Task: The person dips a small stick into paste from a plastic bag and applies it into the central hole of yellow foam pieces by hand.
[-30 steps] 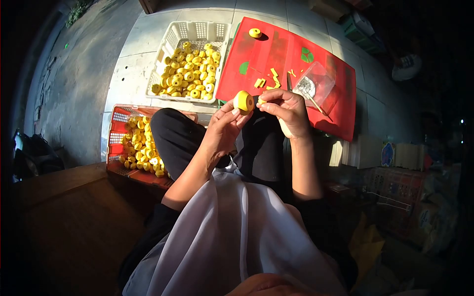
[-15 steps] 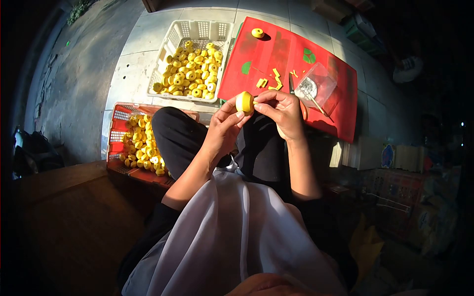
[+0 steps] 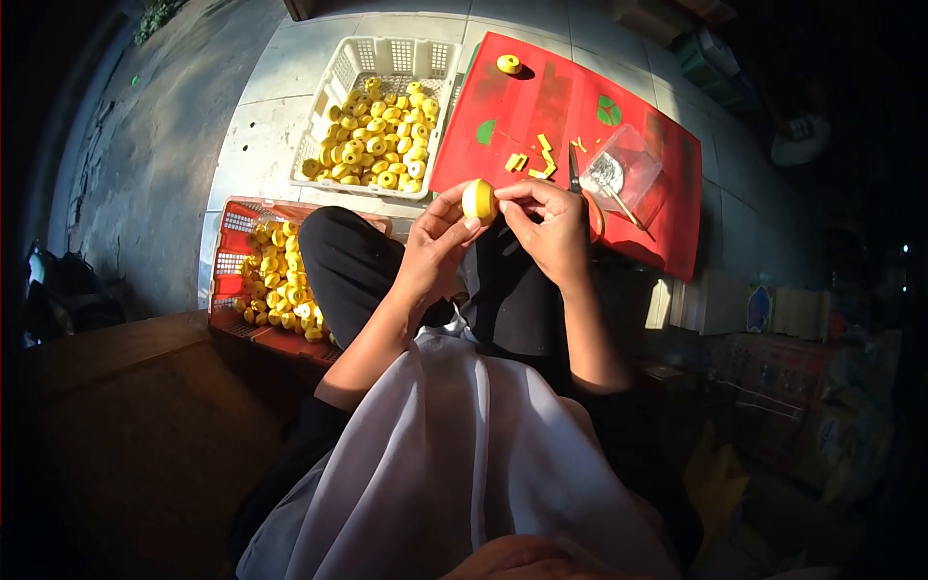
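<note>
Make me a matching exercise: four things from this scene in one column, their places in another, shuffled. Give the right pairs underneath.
Things
1. White crate
2. Red crate
3. Clear tray
4. Held yellow piece

Places
A. On the red tabletop, with white stuff inside it
B. In the fingers of the left hand
C. Beside the person's left knee
D. On the pale tiles, next to the tabletop's left edge

Right pairs: 1-D, 2-C, 3-A, 4-B

Pale, creased, apron-like garment [image 3: 440,464]; black trousers [image 3: 343,261]; dark, roughly elbow-length sleeves [image 3: 314,430]; bare hands [image 3: 435,249].
</note>
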The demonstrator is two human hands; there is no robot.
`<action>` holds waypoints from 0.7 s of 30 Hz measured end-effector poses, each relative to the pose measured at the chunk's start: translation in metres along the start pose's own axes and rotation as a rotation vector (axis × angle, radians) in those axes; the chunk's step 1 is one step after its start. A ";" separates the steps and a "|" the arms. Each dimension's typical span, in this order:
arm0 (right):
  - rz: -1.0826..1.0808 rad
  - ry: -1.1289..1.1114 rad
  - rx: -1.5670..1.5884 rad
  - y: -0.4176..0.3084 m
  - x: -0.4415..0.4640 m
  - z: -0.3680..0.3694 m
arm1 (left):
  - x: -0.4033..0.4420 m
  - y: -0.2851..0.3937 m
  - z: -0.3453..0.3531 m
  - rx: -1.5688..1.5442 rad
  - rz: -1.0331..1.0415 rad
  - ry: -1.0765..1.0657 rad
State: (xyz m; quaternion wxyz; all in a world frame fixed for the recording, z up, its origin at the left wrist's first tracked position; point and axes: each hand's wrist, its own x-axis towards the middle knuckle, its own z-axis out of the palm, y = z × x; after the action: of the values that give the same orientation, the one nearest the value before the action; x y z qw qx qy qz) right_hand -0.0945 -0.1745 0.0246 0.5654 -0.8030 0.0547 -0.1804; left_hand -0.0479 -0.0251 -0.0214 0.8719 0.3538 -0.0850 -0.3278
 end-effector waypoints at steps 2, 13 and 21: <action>-0.092 0.006 -0.131 -0.003 0.001 0.000 | 0.000 0.000 0.000 0.012 0.009 -0.003; -0.054 0.078 -0.282 0.005 0.033 -0.011 | 0.003 0.001 -0.015 -0.183 -0.082 -0.040; 0.257 -0.032 -0.828 0.169 0.101 -0.041 | -0.001 0.008 -0.021 -0.002 -0.046 0.113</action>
State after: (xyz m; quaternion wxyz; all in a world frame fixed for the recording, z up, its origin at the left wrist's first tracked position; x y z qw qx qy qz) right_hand 0.0044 -0.3008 -0.0970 0.2143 -0.9514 0.2132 -0.0592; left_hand -0.0364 -0.0086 -0.0315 0.8680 0.3724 -0.0272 -0.3274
